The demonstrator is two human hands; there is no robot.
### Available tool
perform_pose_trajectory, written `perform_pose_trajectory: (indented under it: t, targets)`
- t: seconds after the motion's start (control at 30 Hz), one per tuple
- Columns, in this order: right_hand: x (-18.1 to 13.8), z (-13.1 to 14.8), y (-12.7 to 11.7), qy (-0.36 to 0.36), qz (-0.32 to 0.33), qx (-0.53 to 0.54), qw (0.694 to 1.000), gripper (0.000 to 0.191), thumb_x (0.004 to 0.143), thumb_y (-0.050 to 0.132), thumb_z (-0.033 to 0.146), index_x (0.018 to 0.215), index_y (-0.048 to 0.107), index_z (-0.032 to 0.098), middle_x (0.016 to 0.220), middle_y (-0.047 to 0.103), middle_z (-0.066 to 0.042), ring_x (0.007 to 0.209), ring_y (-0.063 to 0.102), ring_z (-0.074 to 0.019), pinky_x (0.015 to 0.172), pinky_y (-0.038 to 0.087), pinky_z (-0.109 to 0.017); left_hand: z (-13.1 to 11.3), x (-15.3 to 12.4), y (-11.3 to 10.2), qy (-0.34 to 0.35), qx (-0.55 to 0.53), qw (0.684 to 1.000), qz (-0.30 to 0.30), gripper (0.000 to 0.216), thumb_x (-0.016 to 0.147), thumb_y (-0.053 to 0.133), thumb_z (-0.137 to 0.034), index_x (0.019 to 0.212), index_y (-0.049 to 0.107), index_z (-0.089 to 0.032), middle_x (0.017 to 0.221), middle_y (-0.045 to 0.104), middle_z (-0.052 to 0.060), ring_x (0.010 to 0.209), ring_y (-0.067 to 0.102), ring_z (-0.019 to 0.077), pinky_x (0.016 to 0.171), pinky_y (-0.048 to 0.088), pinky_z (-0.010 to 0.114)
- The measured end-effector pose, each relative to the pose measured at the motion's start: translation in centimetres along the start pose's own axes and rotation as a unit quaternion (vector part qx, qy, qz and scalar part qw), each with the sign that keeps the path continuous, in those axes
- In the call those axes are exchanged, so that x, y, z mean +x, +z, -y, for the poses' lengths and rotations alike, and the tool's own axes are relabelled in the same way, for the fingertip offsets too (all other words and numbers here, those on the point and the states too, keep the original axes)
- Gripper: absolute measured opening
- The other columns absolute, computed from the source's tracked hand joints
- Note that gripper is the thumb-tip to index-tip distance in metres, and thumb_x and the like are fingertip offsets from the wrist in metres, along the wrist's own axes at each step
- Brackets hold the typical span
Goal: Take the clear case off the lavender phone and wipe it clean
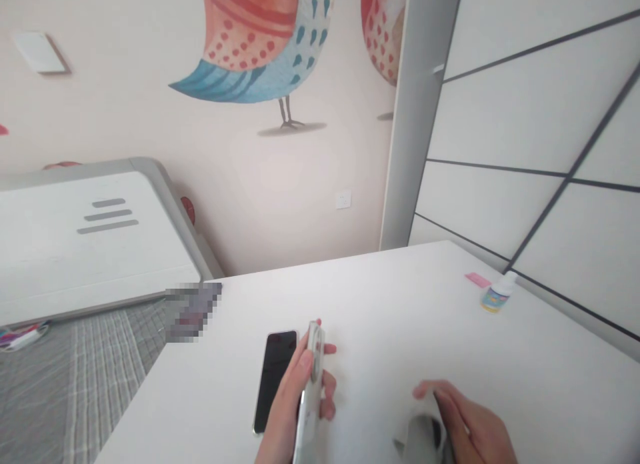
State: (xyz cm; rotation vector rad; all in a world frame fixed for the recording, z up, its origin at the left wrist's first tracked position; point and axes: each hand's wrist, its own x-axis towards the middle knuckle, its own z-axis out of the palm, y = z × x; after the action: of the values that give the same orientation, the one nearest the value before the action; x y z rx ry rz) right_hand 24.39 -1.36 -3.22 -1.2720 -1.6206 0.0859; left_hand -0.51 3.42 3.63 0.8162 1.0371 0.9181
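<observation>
My left hand (295,404) is closed around a slim white device (310,384), held on edge above the white table (400,304). Just left of it a black phone (274,377) lies flat, screen up. My right hand (465,424) rests at the bottom edge of the picture, its fingers curled over a grey and white object (423,434) that I cannot make out.
A small white bottle with a colourful label (497,294) and a pink slip (479,279) lie at the table's far right, near the panelled wall. A bed with a white headboard (75,244) and grey checked cover (75,384) stands to the left.
</observation>
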Motion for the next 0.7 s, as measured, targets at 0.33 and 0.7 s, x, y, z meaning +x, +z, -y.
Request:
perform_pose_trajectory:
  t: [0.33, 0.7]
  targets:
    - [0.5, -3.7, -0.3, 0.143, 0.059, -0.076, 0.985, 0.045, 0.105, 0.041, 0.06, 0.099, 0.07, 0.026, 0.09, 0.079, -0.004, 0.078, 0.077, -0.0238, 0.066, 0.061, -0.031, -1.1, 7.3, 5.6, 0.128, 0.697, 0.706, -0.019, 0.078, 0.092, 0.064, -0.035, 0.162, 0.036, -0.015, 0.148, 0.05, 0.023, 0.114, 0.069, 0.0367, 0.095, 0.054, 0.042]
    - [-0.1, -4.8, 0.2, 0.17, 0.077, -0.074, 0.98, 0.04, 0.099, 0.047, 0.057, 0.1, 0.071, 0.025, 0.102, 0.076, -0.007, 0.094, 0.074, -0.0257, 0.082, 0.059, -0.037, 0.8, 7.3, 7.4, 0.129, 0.791, 0.589, -0.104, 0.058, 0.1, 0.061, -0.041, 0.145, 0.056, -0.005, 0.136, 0.063, 0.023, 0.123, 0.062, 0.0375, 0.097, 0.057, 0.046]
